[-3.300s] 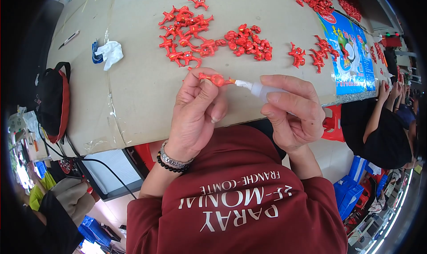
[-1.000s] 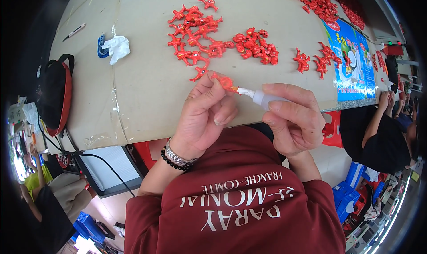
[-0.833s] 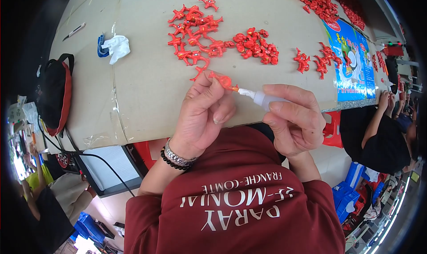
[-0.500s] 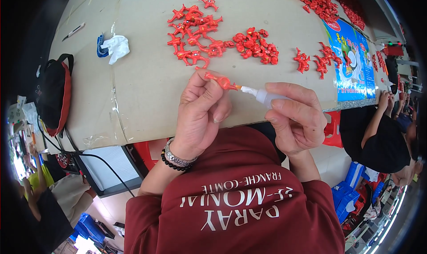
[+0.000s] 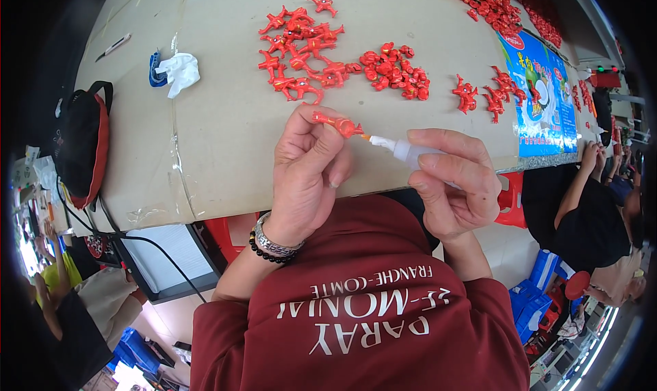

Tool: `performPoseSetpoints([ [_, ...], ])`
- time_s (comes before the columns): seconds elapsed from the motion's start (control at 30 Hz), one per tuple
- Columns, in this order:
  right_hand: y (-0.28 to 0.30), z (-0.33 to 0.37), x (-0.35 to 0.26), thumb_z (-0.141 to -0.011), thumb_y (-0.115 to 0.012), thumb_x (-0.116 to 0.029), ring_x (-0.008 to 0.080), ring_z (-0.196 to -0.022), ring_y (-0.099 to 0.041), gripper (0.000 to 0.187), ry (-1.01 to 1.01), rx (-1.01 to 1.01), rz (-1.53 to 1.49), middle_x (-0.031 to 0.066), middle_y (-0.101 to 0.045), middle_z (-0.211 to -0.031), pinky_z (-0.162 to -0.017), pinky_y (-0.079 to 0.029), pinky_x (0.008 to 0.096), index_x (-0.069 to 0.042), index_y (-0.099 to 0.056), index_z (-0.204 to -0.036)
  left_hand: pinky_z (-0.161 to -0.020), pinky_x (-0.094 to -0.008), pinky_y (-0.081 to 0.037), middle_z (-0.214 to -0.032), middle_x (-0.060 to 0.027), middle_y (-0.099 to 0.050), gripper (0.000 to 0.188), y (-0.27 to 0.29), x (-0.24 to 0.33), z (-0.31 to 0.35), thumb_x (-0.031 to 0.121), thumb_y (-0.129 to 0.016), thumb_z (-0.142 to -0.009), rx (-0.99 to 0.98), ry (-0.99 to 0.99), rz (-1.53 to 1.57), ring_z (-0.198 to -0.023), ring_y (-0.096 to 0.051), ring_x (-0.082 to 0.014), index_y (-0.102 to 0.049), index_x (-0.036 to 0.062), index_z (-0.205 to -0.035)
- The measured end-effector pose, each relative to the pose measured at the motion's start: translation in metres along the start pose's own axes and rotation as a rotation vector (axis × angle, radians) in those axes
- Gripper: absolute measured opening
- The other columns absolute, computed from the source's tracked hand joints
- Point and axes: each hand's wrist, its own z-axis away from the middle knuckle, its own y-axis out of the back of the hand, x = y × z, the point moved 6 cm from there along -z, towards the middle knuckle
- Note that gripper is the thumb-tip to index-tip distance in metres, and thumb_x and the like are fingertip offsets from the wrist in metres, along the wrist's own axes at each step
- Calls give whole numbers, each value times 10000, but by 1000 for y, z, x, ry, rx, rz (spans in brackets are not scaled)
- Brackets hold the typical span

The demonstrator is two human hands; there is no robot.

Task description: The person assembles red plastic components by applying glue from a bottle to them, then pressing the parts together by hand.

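Pinched between the thumb and fingers of my left hand (image 5: 306, 168) is a small red plastic figure part (image 5: 339, 125). My right hand (image 5: 457, 180) grips a translucent glue bottle (image 5: 406, 153) with a white wrapped neck and a thin orange tip. That tip points left at the figure's near end; whether it touches cannot be made out. Beyond my hands lies a heap of red figure bodies (image 5: 299, 45). To its right is a pile of smaller rounded red pieces (image 5: 395, 71). Several more red figures (image 5: 465, 94) lie farther right.
A blue printed sheet (image 5: 540, 117) covers the table's right side, with a large red heap (image 5: 490, 5) behind it. Crumpled white tissue (image 5: 180, 73), a pen (image 5: 113, 47) and a black-and-red bag (image 5: 83, 145) are on the left. A black cable (image 5: 147, 239) hangs off the near left edge.
The glue bottle's tip has drawn slightly back from the figure part. My left hand has shifted a little to the left with the part.
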Motion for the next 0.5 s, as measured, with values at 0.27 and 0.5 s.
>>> performPoseSetpoints([
  [0.27, 11, 6, 27, -776, -677, 24, 209, -744, -614, 323, -432, 243, -355, 207, -598, -1051, -598, -477, 293, -25, -473, -1021, -496, -210, -299, -853, 5, -606, 73, 2, 1, 0, 153, -526, -970, -11, 22, 41, -509, -364, -56, -533, 85, -995],
  [0.5, 29, -1, 79, -724, -681, 89, 198, -783, -651, 394, -774, 295, -557, 90, -562, -936, -694, -546, 334, -10, -487, -1053, -491, -216, -300, -867, -7, -595, 103, 9, 1, 1, 181, -521, -973, -11, 91, 143, -507, -388, -72, -550, 87, -1003],
])
